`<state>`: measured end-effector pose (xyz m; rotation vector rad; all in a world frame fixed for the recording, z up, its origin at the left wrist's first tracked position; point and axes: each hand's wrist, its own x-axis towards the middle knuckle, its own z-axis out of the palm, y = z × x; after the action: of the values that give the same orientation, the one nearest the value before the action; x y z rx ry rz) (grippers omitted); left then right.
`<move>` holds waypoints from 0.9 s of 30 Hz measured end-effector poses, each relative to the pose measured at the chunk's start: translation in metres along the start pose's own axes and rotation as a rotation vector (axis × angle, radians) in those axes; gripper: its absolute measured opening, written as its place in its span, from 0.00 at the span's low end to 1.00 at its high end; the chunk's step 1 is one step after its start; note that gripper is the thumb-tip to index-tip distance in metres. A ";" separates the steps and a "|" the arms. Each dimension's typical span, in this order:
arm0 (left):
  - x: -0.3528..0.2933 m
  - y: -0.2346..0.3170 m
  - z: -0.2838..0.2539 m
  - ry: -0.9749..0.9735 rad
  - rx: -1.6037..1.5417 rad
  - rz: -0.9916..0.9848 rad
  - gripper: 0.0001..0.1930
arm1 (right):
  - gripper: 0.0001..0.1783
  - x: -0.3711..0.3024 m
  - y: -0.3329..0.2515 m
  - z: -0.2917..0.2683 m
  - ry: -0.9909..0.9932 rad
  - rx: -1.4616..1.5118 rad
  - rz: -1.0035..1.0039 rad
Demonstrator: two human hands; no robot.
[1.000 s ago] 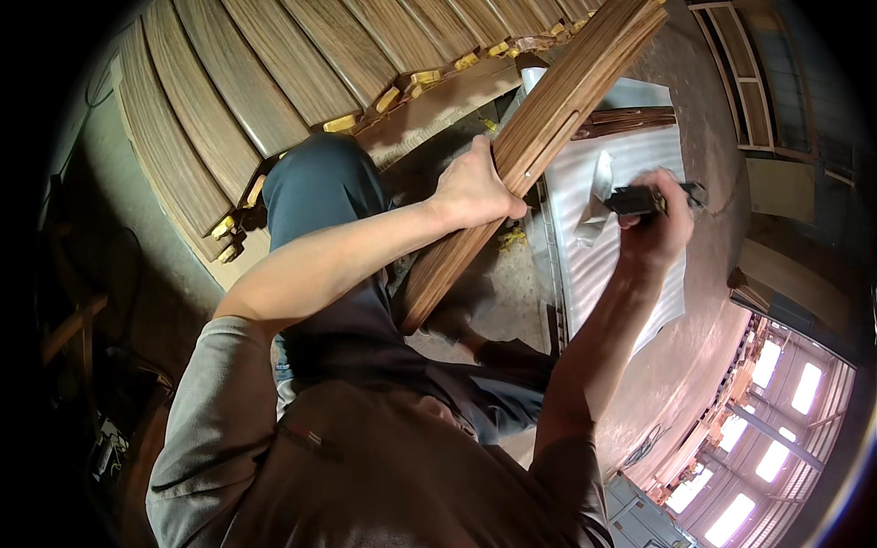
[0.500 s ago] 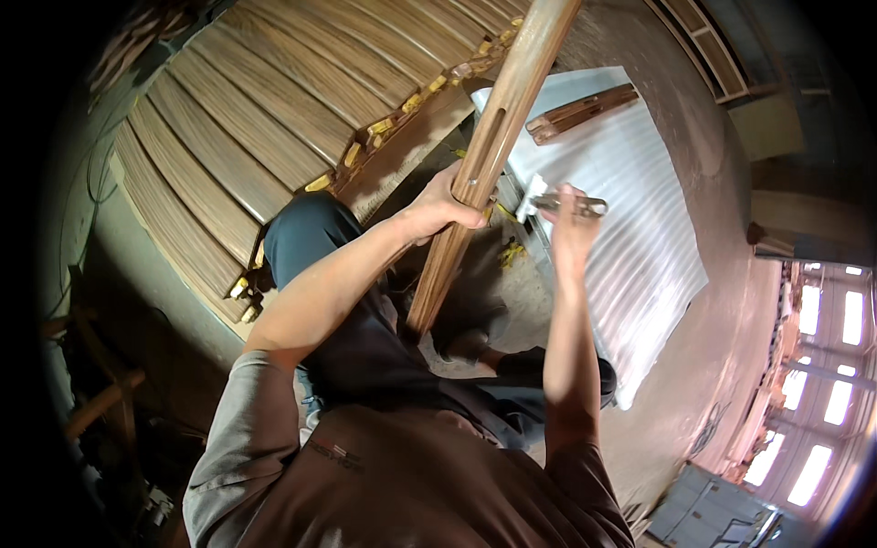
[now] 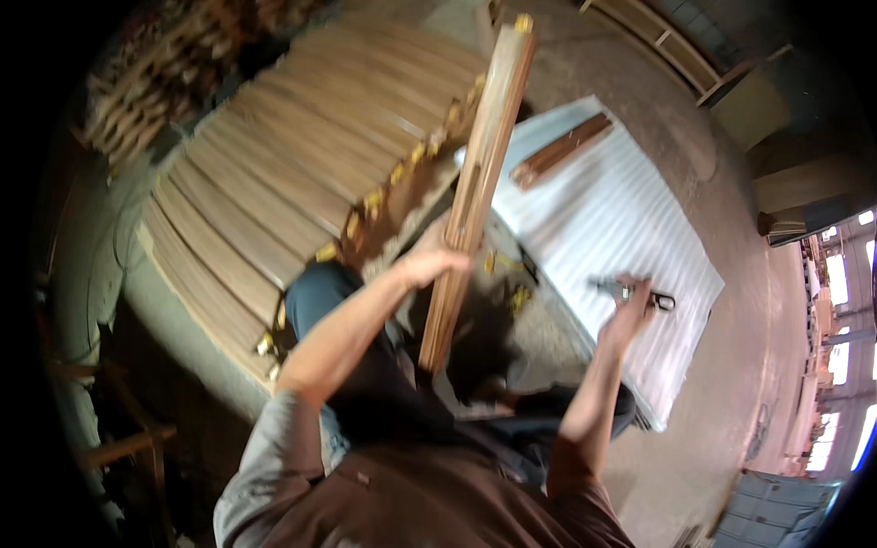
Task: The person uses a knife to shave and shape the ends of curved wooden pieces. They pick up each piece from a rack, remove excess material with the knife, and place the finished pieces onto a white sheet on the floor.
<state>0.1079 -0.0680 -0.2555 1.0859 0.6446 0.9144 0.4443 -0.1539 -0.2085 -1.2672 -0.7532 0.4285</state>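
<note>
My left hand (image 3: 431,258) is wrapped round a long brown wooden bar (image 3: 481,172), which stands out at a tilt above my lap. The bar has a narrow slot along its face and a yellow piece at its far end. Off to the right, my right hand (image 3: 630,306) is closed on a small handled tool (image 3: 664,300), apart from the bar. The tool has a dark end with a hole and a grey, shiny middle; blur hides its exact kind. Beneath this hand is a ribbed white sheet (image 3: 671,247). Short brown wooden pieces (image 3: 560,151) lie on its far part.
At the left, many long wooden boards (image 3: 265,173) lie side by side, with yellow bits (image 3: 373,199) along their near right ends. More wood is stacked at the far left (image 3: 155,100). My legs (image 3: 384,384) are folded below the bar. A grey cabinet (image 3: 772,511) stands lower right.
My right hand has moved right and nearer to me, away from the bar, carrying the tool. The tool's white end no longer shows. My left hand keeps hold of the bar; the view has shifted.
</note>
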 end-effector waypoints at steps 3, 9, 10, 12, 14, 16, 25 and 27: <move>0.029 0.020 -0.007 0.052 0.237 0.099 0.44 | 0.25 0.003 -0.034 0.000 -0.024 -0.116 -0.097; 0.042 0.131 0.045 0.251 0.919 0.212 0.48 | 0.20 0.046 -0.089 0.007 -0.048 0.326 0.019; 0.041 0.135 0.044 0.263 1.020 0.217 0.47 | 0.20 0.054 -0.094 0.006 -0.063 0.376 0.057; 0.037 0.147 0.036 0.270 1.206 0.244 0.44 | 0.20 0.067 -0.107 0.005 -0.107 0.383 0.087; 0.022 0.153 0.021 0.297 1.376 0.309 0.42 | 0.22 0.072 -0.114 0.013 -0.184 0.307 0.110; 0.008 0.145 -0.001 0.267 1.468 0.361 0.40 | 0.24 0.065 -0.116 0.033 -0.235 0.275 0.166; -0.057 0.078 -0.166 0.233 1.673 0.179 0.44 | 0.16 -0.012 0.015 0.111 -0.627 0.211 0.622; -0.071 0.071 -0.193 0.235 1.689 0.109 0.44 | 0.15 -0.032 0.041 0.135 -0.653 0.164 0.682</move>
<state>-0.1059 -0.0293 -0.2564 2.5031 1.6678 0.4223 0.3305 -0.0704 -0.2415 -1.2095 -0.7815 1.4784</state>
